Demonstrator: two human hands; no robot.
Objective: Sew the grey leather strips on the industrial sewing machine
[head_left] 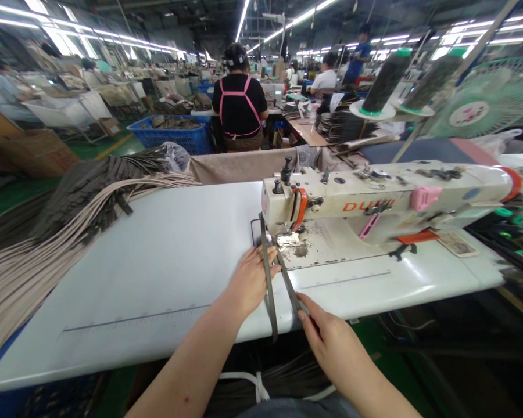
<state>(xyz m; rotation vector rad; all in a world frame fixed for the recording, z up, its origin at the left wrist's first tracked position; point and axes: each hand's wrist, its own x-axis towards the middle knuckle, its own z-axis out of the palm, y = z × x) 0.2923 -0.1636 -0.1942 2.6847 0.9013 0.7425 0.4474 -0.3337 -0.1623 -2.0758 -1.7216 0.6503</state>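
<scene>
A narrow dark olive fabric strap (287, 284) runs from under the sewing machine's (392, 194) needle area toward the table's front edge. My right hand (326, 331) pinches it there between thumb and fingers. Close to the presser foot, my left hand (253, 276) rests on the tabletop, its thumb and fingertips closed about the strap. Another dark olive length (270, 290) passes over the left fingers and hangs at the front edge; whether both lengths are one piece I cannot tell. The needle tip is hard to make out.
Bundles of beige straps (82, 215) and dark straps (91, 180) drape over the left of the white table (157, 261). Thread cones (386, 81) and a green fan (492, 104) stand at right. Ahead, a person (239, 98) sits beside a blue basket (169, 136).
</scene>
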